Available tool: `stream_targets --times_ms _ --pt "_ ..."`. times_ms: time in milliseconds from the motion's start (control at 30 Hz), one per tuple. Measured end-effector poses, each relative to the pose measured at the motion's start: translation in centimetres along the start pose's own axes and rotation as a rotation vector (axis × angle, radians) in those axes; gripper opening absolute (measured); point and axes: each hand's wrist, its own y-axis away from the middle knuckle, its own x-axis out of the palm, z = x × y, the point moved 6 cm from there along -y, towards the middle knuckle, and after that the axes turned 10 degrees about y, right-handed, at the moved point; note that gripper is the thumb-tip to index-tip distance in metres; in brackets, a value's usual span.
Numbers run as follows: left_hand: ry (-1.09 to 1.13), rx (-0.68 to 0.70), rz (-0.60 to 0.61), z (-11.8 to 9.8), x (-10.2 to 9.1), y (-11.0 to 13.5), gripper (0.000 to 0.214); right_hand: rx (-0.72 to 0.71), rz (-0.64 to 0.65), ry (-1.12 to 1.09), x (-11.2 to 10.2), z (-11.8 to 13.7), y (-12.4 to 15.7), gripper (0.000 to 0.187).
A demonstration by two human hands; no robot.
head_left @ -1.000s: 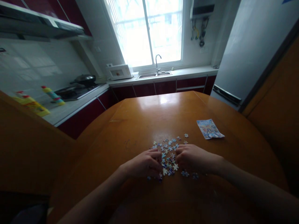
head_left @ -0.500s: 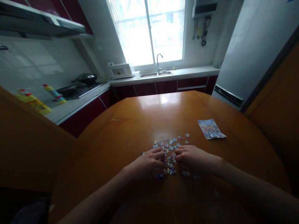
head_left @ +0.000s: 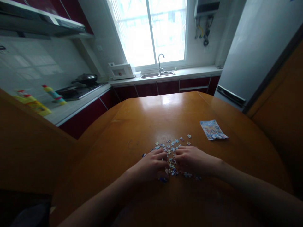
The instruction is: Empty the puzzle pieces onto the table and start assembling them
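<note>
Small jigsaw puzzle pieces point(head_left: 173, 171), blue, white and pale yellow, lie scattered in a loose heap on the wooden table point(head_left: 151, 118). Over the heap's left side is my left hand point(head_left: 155, 162), its fingers bent and closed, with a pale bit of a puzzle piece showing between them. My right hand point(head_left: 189, 157) rests at the right side of the heap, fingers curled down and in; its fingertips are hidden, so whatever they hold cannot be seen. A narrow strip of pieces shows between the two hands.
A picture sheet point(head_left: 213, 130) lies to the right beyond my right hand. Past the table stand a counter with a sink point(head_left: 151, 75), a microwave point(head_left: 121, 72), a stove with a black wok point(head_left: 86, 79), and yellow bottles point(head_left: 34, 104). A fridge point(head_left: 258, 47) is at the right.
My right hand has shifted slightly left toward my left hand, over the pieces. My left hand stays almost in place. The whole view has moved very slightly.
</note>
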Motion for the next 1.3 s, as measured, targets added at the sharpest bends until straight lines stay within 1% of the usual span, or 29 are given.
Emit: stream_targets --times_ms 67,167,267,400,533,567,633,700,800,833,900,1000,1133,1200,1233,1300 --pt "0.014 0.008 0.006 -0.3 0.0 -0.1 0.025 -0.050 -0.026 0.017 0.1 0.8 -0.1 0.012" --pt "0.017 0.009 -0.006 -0.7 -0.1 -0.3 0.023 -0.111 -0.053 0.051 0.5 1.7 -0.4 0.013" --pt "0.009 -0.015 -0.029 -1.0 0.0 -0.4 0.019 -0.122 -0.040 0.100 0.7 1.9 -0.4 0.014" --pt "-0.005 -0.033 -0.046 -1.2 0.1 -0.5 0.017 -0.176 -0.028 0.138 0.2 2.4 0.1 0.018" --pt "-0.019 -0.055 -0.036 -0.8 -0.1 -0.6 0.026 -0.196 0.035 0.159 0.5 3.9 1.1 0.011" --pt "-0.010 -0.061 -0.029 -0.6 0.0 -0.6 0.026 -0.202 0.061 0.141 0.6 4.3 1.3 0.010" --pt "0.018 -0.064 -0.016 -0.3 0.1 -0.5 0.022 -0.210 0.104 0.095 0.6 4.5 1.4 0.015" --pt "0.040 -0.065 -0.015 -0.1 0.2 -0.4 0.017 -0.175 0.100 0.071 0.1 3.9 1.2 0.019" --pt "0.053 -0.070 -0.065 0.2 0.0 -0.4 0.016 -0.011 0.041 0.100 -0.7 1.4 0.5 0.018" --pt "0.050 -0.073 -0.091 0.3 -0.3 -0.4 0.017 0.042 0.041 0.117 -0.7 0.5 0.4 0.018" --pt "0.035 -0.084 -0.138 0.5 -0.7 -0.3 0.019 0.105 0.079 0.144 -0.5 -0.6 0.5 0.018" --pt "0.004 -0.110 -0.188 1.2 -1.3 0.0 0.021 0.108 0.131 0.159 -0.1 -1.0 0.8 0.021" --pt "-0.013 -0.127 -0.290 2.2 -2.0 0.4 0.018 0.087 0.140 0.162 0.1 -0.9 1.0 0.024" --pt "-0.014 -0.128 -0.330 2.3 -2.3 0.5 0.016 0.090 0.130 0.161 0.2 -1.1 0.9 0.024" --pt "-0.012 -0.125 -0.330 2.1 -2.4 0.5 0.014 0.089 0.125 0.158 0.4 -1.2 0.8 0.024" --pt "-0.007 -0.099 -0.271 1.4 -2.1 0.3 0.015 0.091 0.113 0.147 0.5 -1.4 0.7 0.019"
